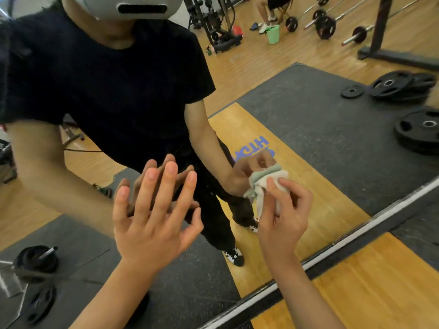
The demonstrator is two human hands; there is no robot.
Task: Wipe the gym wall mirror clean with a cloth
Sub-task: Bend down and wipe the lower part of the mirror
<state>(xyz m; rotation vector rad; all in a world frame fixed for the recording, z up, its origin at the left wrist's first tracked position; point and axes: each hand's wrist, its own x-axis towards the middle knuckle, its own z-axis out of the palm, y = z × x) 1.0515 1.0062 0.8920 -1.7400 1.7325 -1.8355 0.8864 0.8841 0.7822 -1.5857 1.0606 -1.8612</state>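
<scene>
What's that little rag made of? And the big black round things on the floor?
The rag, pinched in the right hand, looks like soft cotton or terry: white with a pale green edge, crumpled into folds. The black weight plates, seen in the mirror, look rubber-coated: matte, with shiny metal centre rings, probably.

Bare glass of the mirror point(308, 110) to the far right of the cloth point(263, 184), open for a sweep out to the right edge of view. Open too on the far left, above the left hand point(152, 224). Blocked at near centre by that hand, fingers spread at the glass. Narrow gap between it and the right hand point(285, 217), passable. Bounded on the near side by the white frame strip point(332, 254) along the mirror's foot. Bare wood floor point(380, 293) at near right.
</scene>
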